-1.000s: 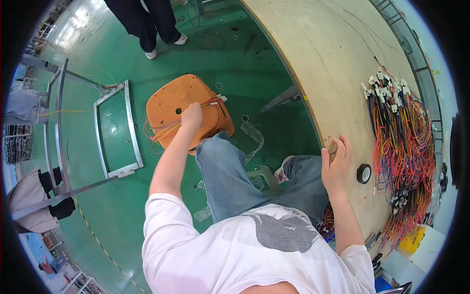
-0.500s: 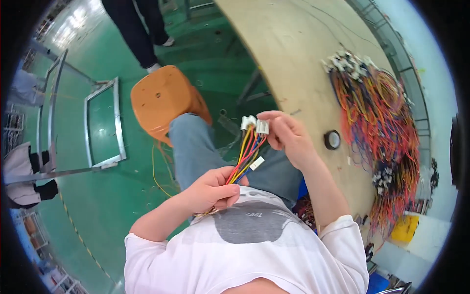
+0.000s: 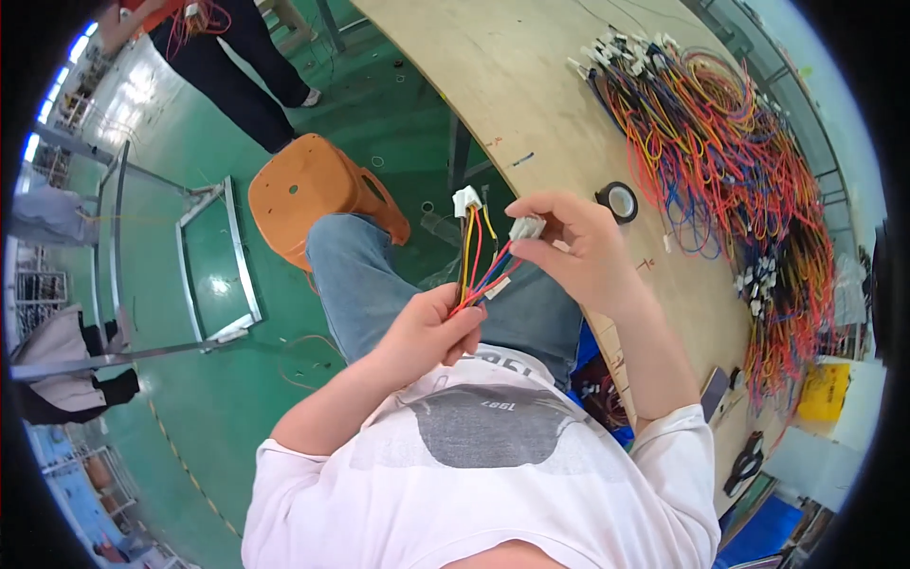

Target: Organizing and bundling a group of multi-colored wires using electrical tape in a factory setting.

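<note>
My left hand (image 3: 435, 325) is closed around a bundle of coloured wires, a wire harness (image 3: 471, 256), held above my lap. Red, yellow, black and blue wires fan upward out of the grip. One white connector (image 3: 466, 200) stands free at the top of the yellow and black wires. My right hand (image 3: 580, 248) pinches a second white connector (image 3: 526, 228) of the same harness between thumb and fingers. A small white tag (image 3: 497, 288) hangs on the wires just above my left hand.
On the wooden table (image 3: 512, 104) to the right lies a big heap of wire harnesses (image 3: 711, 161). A roll of black tape (image 3: 617, 202) rests near the table's edge. An orange stool (image 3: 303, 190) stands ahead left, a metal frame (image 3: 185, 256) further left. Another person (image 3: 237, 57) stands beyond the stool.
My right hand has taken hold of one connector and drawn it to the right, apart from the other. My view has shifted, and more of the standing person shows.
</note>
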`<action>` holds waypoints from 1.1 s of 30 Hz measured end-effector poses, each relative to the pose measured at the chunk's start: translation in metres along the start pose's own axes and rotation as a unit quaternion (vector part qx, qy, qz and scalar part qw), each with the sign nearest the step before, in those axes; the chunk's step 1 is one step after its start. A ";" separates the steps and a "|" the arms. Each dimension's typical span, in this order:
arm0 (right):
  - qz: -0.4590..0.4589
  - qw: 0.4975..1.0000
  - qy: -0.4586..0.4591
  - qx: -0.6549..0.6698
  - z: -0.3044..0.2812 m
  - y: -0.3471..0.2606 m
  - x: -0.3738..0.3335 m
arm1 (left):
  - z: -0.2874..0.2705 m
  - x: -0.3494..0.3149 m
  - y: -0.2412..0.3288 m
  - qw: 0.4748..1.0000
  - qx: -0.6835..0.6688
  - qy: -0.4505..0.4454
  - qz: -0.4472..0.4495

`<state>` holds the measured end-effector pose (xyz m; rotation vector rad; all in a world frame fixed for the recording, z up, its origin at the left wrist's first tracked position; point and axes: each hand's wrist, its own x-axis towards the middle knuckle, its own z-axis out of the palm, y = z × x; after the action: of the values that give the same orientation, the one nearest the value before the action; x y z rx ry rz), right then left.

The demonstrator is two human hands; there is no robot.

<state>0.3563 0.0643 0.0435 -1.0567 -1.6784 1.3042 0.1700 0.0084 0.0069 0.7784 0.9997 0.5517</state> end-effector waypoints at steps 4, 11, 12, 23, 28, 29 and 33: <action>-0.142 0.986 0.007 -0.091 0.009 -0.006 -0.008 | -0.011 0.011 -0.006 0.987 -0.153 -0.045 -0.031; -0.036 0.999 0.039 0.013 -0.002 0.013 -0.054 | -0.024 0.032 -0.013 0.974 -0.213 0.068 -0.033; -0.001 0.992 0.090 0.083 -0.004 0.016 -0.058 | -0.027 0.043 -0.022 0.984 -0.149 0.093 -0.003; 0.067 0.886 0.282 -0.362 -0.040 0.109 -0.056 | -0.081 0.115 -0.044 0.703 0.633 0.290 0.143; 0.104 0.911 0.271 -0.291 -0.048 0.103 -0.052 | 0.039 0.119 0.005 0.877 0.381 -0.040 0.291; 0.091 0.911 0.258 -0.309 -0.052 0.099 -0.050 | 0.053 0.124 0.003 0.891 0.354 -0.065 0.276; 0.020 0.873 0.306 -0.379 -0.086 0.091 -0.042 | 0.071 0.147 -0.004 0.903 0.357 -0.075 0.226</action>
<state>0.4653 0.0687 -0.0317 -1.7302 -1.6559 0.1998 0.2988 0.0895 -0.0518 1.7138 0.8727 0.5046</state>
